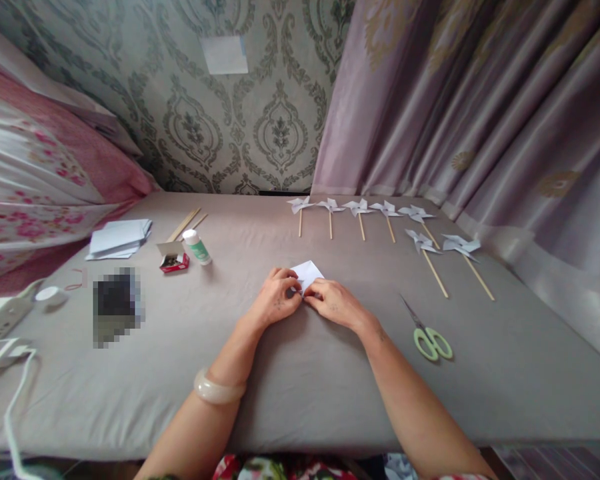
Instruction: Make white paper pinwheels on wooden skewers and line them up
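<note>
A small sheet of white paper (307, 271) lies on the cloth-covered table in front of me, its far corner pointing away. My left hand (279, 293) grips its left side, fingers curled onto the paper. From the right, my right hand (333, 301) pinches the near edge, thumb and fingers close together. Both hands nearly meet at the near corner, which they partly hide. Whether the paper is creased under the fingers I cannot tell. Off to the right lie scissors (427, 337) with green handles, blades pointing away.
Several paper pinwheels (359, 208) on sticks lie at the back right. On the left are a glue stick (197, 247), a small red box (174, 259), wooden sticks (185, 224), stacked paper (120, 238), a blurred-out object (117, 303) and a power strip (4, 317) with cables.
</note>
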Motion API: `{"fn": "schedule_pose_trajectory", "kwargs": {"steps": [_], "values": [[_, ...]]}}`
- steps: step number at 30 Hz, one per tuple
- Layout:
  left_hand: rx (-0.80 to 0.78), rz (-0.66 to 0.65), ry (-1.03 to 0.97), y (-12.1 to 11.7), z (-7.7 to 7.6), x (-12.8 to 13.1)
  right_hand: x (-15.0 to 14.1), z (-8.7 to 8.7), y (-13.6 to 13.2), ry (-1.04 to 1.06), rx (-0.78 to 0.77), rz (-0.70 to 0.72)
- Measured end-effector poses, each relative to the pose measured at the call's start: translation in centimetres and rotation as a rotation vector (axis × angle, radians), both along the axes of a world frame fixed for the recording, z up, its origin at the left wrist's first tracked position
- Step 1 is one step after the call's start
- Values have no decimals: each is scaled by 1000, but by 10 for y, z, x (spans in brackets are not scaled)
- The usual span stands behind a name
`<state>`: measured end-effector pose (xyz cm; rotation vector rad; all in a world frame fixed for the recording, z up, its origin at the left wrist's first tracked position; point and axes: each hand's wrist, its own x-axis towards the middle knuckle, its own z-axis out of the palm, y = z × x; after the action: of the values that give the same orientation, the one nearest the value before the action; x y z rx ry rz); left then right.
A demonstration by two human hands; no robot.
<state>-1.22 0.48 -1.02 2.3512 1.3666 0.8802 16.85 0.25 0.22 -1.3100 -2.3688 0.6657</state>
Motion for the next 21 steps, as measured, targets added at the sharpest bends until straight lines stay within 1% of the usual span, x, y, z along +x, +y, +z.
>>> {"fn": "schedule_pose_trajectory", "kwargs": {"steps": [3, 6, 9, 14, 18, 21], "values": [[-41, -15, 0, -3, 5, 1, 0, 0, 0, 31, -29, 4], [-61, -16, -20, -3, 5, 3, 0, -1, 1, 58, -42, 4], [-49, -16, -33, 0, 2, 3, 0, -2, 2, 94, -66, -6], [-16, 52, 18, 5, -7, 2, 1, -6, 4, 129, -107, -24], [-15, 35, 55, 6, -10, 0, 1, -9, 6, 158, -143, -42], [-2, 17, 66, 5, -11, 0, 0, -7, 6, 155, -147, -73]]}}
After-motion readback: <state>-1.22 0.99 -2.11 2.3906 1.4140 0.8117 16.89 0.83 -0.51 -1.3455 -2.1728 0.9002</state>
